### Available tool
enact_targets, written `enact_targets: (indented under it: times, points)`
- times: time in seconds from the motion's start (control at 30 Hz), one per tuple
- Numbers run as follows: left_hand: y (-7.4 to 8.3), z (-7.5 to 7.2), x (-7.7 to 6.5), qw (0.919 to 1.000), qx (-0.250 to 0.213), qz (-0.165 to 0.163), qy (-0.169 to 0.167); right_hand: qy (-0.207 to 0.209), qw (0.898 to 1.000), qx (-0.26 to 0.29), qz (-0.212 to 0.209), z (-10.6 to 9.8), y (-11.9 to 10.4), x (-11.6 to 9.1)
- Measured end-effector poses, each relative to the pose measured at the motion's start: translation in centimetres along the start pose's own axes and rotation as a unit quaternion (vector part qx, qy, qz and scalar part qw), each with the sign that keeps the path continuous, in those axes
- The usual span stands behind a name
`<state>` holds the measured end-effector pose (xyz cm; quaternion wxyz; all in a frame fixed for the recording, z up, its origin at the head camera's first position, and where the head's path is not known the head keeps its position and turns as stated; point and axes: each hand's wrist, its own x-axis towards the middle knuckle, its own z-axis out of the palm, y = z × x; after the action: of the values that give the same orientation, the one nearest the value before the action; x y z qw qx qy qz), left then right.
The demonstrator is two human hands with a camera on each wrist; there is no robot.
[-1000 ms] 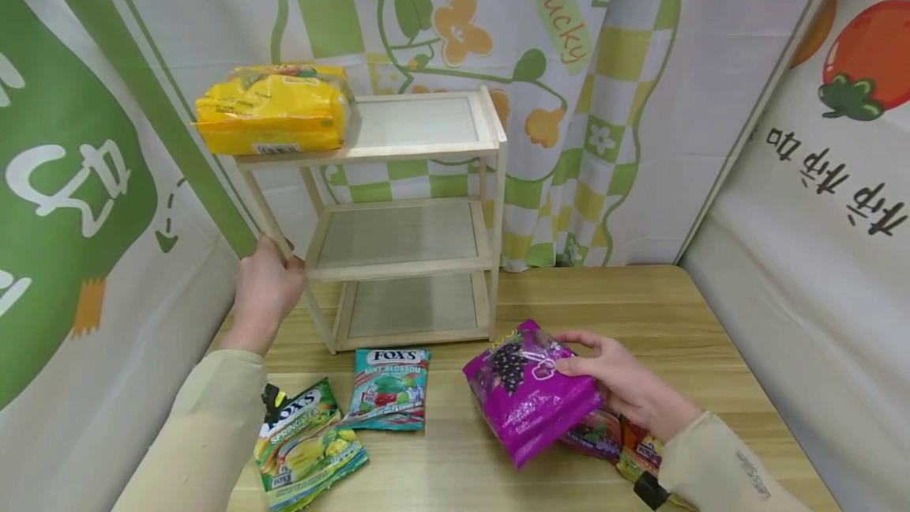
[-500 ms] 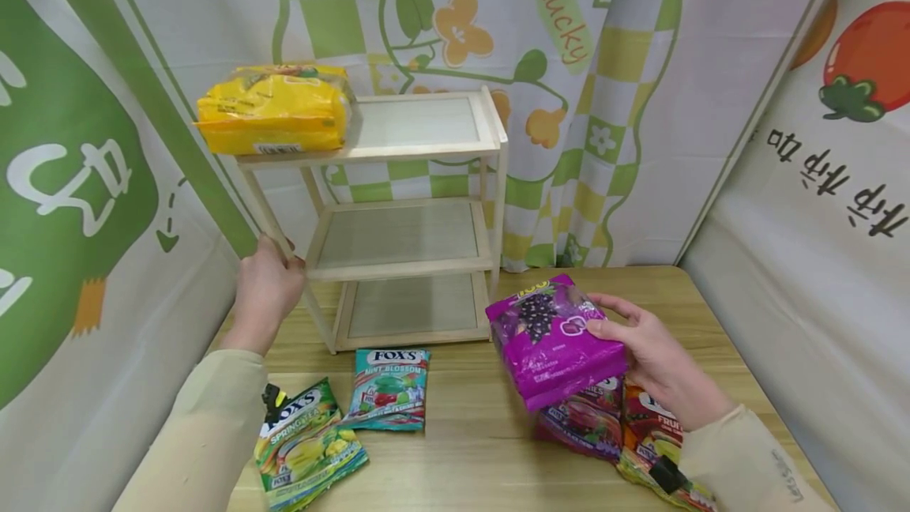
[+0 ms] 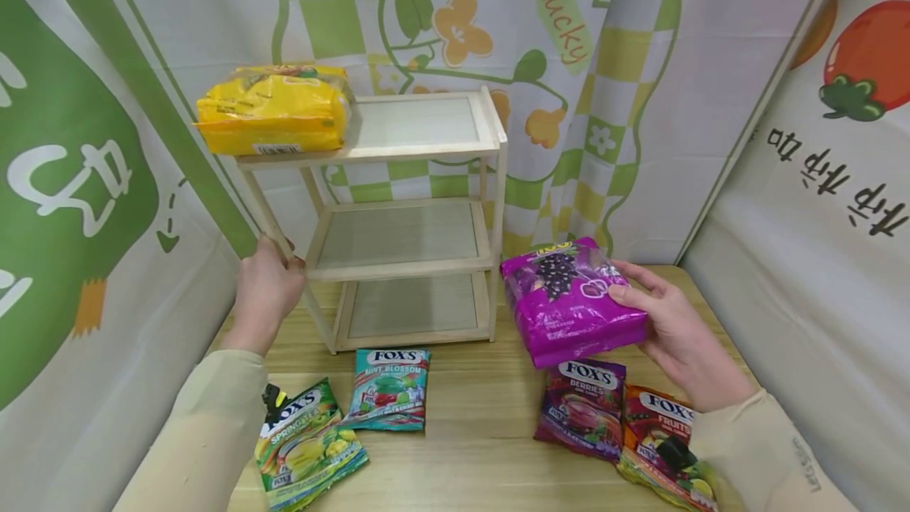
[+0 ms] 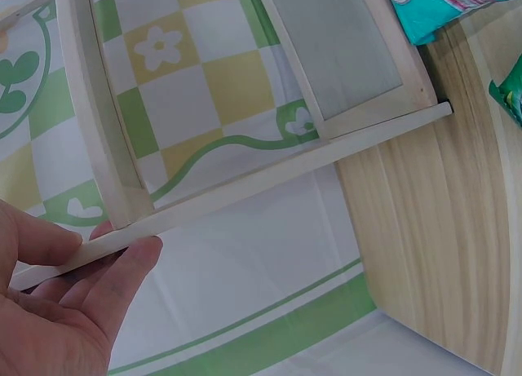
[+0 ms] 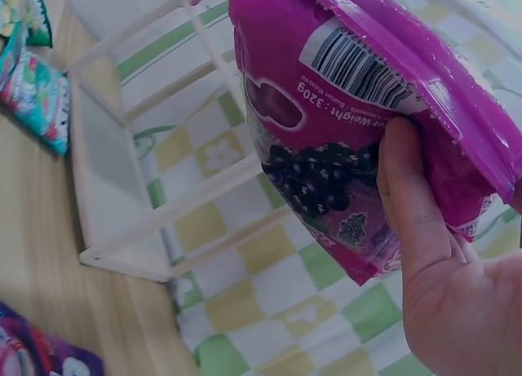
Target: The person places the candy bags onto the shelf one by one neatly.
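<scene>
Pale wood rack [image 3: 405,269], glossy purple bag [image 3: 576,314].
Rack centre-left of frame: thin squared posts [image 3: 499,204], smooth greyish panels [image 3: 398,234]; left hand [image 3: 268,283] curled round one post. Bag right of centre, boxy, crinkled, pinched in right hand [image 3: 671,326]. Flatter berry packet [image 3: 584,411], lower right.

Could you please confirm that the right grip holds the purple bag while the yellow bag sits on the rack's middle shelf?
Not quite: the yellow bag sits on the top shelf, as the head view shows. The right grip does hold the purple bag.
</scene>
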<state>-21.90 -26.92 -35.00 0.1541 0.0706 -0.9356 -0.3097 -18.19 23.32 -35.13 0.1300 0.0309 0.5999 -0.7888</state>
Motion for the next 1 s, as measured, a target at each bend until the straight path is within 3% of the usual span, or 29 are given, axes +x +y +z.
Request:
enact_targets:
  times: [0.67, 1.0]
  points:
    - [-0.1, 0.0, 0.1, 0.9998, -0.016, -0.009, -0.009, -0.01, 0.991, 0.11, -0.073, 1.7, -5.1, -0.2]
    - [-0.1, -0.1, 0.0, 0.9998, -0.011, -0.012, -0.011, -0.008, 0.989, 0.123, -0.083, 2.7, -6.8, -0.2]
